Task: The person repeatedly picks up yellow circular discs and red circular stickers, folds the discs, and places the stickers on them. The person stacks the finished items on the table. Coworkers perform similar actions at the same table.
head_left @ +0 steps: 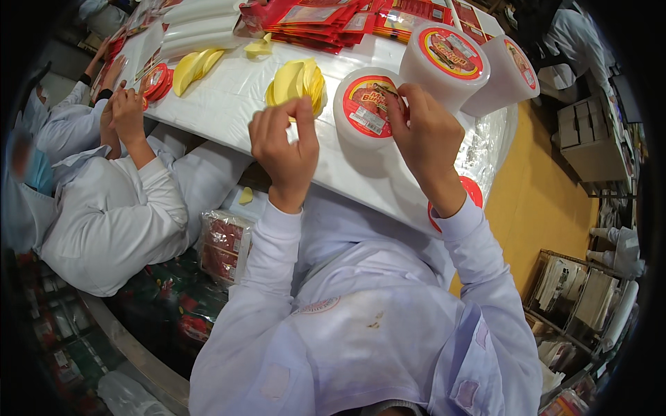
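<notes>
A round red-and-yellow label point(362, 97) lies on the top face of a white round plastic tub point(365, 142) in front of me. My right hand point(431, 135) is bent over the label's right side, thumb and forefinger drawn together at its edge. To the left of the tub my left hand point(286, 149) is raised over the table edge, fingers curled in and thumb up. Its palm side is hidden, so anything inside it does not show. Just beyond that hand sits a pile of yellow label backings point(295, 82). Another red label point(472, 191) is partly covered by my right wrist.
Two taller white tubs point(444, 66) with similar labels stand at the right. Red printed packets point(312, 24) and white rolled film point(201, 31) cover the far side. Co-workers point(114, 201) sit at the left. Shelves point(576, 291) line the right, past a yellow floor point(548, 201).
</notes>
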Motion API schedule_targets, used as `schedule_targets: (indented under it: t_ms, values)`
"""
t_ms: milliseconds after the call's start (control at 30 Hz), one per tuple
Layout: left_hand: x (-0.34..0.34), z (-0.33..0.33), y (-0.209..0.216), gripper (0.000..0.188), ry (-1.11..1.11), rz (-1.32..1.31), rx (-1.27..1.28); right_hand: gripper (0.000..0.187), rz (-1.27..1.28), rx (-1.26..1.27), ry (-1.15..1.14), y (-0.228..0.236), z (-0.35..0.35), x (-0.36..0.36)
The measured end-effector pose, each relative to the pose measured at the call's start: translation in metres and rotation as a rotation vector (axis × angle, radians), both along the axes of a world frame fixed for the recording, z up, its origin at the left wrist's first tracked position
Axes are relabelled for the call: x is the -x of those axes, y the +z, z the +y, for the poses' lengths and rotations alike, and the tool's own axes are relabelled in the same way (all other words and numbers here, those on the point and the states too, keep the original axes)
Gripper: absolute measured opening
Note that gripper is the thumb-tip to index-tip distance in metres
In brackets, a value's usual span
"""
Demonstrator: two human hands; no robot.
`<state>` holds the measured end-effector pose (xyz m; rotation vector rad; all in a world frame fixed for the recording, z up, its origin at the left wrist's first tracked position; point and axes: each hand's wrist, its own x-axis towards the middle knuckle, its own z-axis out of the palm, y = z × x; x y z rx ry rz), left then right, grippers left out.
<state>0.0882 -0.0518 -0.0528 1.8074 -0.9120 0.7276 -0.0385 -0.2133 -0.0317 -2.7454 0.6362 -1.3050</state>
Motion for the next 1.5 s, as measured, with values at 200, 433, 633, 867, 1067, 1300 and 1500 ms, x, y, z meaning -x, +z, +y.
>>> schedule_targets:
  t_ms: [200,433,633,867,1067,1300,1500]
  values:
    - [0.117,0.009,-0.023,0.020,-0.873,-0.129,-0.285,0.033,0.090,0.010,-0.113,0.018,0.000,0.006]
    - [0.162,-0.028,-0.058,0.025,-0.914,-0.095,-0.436,0.016,0.166,-0.069,0.453,0.013,0.001,0.030]
    - [0.157,-0.027,-0.061,0.025,-0.876,-0.143,-0.383,0.020,-0.044,-0.161,0.549,0.054,-0.012,0.043]
    - [0.141,-0.026,-0.045,0.033,-0.975,-0.109,-0.394,0.023,0.038,0.201,0.197,0.085,-0.072,0.055]
    - [0.109,-0.017,-0.004,0.017,-0.664,0.331,-0.039,0.031,0.158,0.079,0.191,0.072,-0.075,0.064]
    - [0.092,-0.009,0.038,0.023,-0.790,1.052,0.452,0.024,-0.091,-0.536,0.600,0.067,0.007,0.072]
    - [0.108,0.002,0.048,0.025,-0.968,1.269,0.661,0.020,-0.308,-0.583,0.667,0.051,0.032,0.069]
